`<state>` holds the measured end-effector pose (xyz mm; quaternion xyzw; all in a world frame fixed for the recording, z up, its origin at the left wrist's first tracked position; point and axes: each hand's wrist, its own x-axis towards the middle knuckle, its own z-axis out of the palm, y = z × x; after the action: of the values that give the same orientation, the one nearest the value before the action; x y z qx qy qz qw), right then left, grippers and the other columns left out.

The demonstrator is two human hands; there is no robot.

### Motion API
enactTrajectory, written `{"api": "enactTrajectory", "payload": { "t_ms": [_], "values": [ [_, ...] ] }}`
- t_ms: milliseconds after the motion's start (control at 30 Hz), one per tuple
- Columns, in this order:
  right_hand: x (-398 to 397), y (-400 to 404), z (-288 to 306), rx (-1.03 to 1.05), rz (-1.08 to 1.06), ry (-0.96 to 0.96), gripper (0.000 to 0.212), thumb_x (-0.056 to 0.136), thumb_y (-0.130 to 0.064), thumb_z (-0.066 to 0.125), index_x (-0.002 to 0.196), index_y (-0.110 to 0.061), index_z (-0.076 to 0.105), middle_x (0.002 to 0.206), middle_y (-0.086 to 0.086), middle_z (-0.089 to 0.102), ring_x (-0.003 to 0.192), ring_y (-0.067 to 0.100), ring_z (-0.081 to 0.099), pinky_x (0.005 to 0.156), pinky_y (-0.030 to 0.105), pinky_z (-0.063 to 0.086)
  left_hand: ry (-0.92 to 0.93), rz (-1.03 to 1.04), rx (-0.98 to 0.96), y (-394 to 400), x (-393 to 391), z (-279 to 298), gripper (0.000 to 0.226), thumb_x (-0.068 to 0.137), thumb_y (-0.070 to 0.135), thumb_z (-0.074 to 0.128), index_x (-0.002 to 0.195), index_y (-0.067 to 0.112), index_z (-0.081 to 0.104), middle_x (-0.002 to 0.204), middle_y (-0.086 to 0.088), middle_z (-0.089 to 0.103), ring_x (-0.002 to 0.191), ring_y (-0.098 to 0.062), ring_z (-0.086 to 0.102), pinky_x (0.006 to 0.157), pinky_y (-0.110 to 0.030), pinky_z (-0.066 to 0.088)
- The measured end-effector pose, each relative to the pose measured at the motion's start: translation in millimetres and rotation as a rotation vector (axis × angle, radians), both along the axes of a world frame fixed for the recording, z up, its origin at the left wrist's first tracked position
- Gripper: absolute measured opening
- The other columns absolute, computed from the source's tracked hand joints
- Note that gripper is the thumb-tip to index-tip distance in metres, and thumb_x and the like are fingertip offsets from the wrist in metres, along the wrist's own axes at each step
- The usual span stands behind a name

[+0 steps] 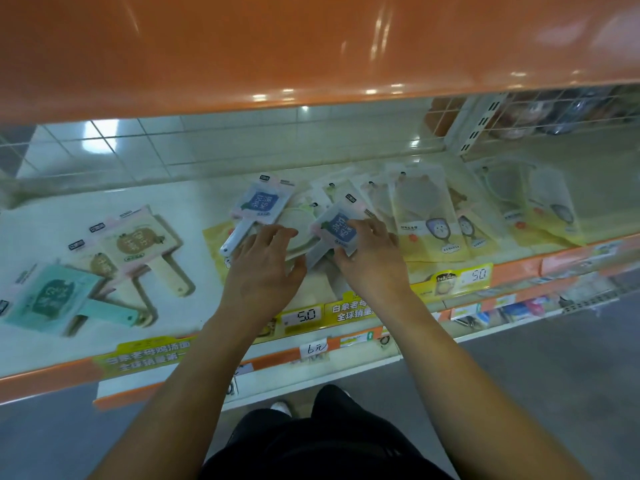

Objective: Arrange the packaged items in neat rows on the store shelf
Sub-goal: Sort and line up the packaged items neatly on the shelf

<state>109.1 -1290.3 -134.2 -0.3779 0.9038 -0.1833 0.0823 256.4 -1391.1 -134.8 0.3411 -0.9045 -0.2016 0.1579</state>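
On the white shelf (194, 202) lie packaged hand mirrors. My right hand (370, 261) grips a blue-labelled mirror pack (337, 232) at its lower edge, fingers curled over the label. My left hand (263, 268) lies flat with spread fingers on a round pale mirror pack (298, 223) in the middle pile. A second blue-labelled mirror pack (258, 207) lies tilted just behind the left hand. Several yellow-carded round mirror packs (426, 216) overlap in a row to the right.
At the left lie beige mirror packs (145, 244) and a teal mirror pack (52, 299). An orange upper shelf (311, 46) overhangs closely. Yellow price tags (304, 315) line the shelf's orange front edge. A wire grid divider (485, 133) stands at the back right.
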Motion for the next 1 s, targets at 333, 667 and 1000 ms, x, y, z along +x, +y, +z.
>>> {"api": "enactTrajectory", "payload": {
  "t_ms": [333,667,1000],
  "values": [
    [-11.0,-8.8,0.0,0.018,0.061,-0.012,0.052,0.092,-0.046,0.056,0.137,-0.021,0.045,0.142,0.006,0.042,0.128,0.035,0.04,0.096,0.042,0.042,-0.003,0.041,-0.045,1.1,-4.4,0.1,0.04,0.086,0.031,0.063,0.123,0.016,0.058,0.123,-0.005,0.058,0.111,-0.028,0.056,0.089,-0.042,0.047],
    [-14.7,-16.3,5.5,0.05,0.128,-0.045,0.054,0.092,-0.042,0.055,0.14,-0.022,0.041,0.142,0.004,0.039,0.13,0.033,0.037,0.095,0.04,0.042,-0.005,0.085,-0.057,0.6,0.9,-4.0,0.042,0.085,0.033,0.063,0.123,0.018,0.056,0.119,-0.003,0.058,0.105,-0.027,0.058,0.087,-0.043,0.048],
    [-5.3,-34.3,11.8,0.038,0.176,-0.081,0.053,0.094,-0.04,0.051,0.144,-0.025,0.038,0.147,0.004,0.034,0.131,0.036,0.032,0.099,0.046,0.039,0.023,0.148,-0.055,-5.2,13.3,1.4,0.04,0.083,0.028,0.066,0.121,0.017,0.058,0.12,-0.004,0.057,0.106,-0.03,0.056,0.081,-0.042,0.047]
  ]
}}
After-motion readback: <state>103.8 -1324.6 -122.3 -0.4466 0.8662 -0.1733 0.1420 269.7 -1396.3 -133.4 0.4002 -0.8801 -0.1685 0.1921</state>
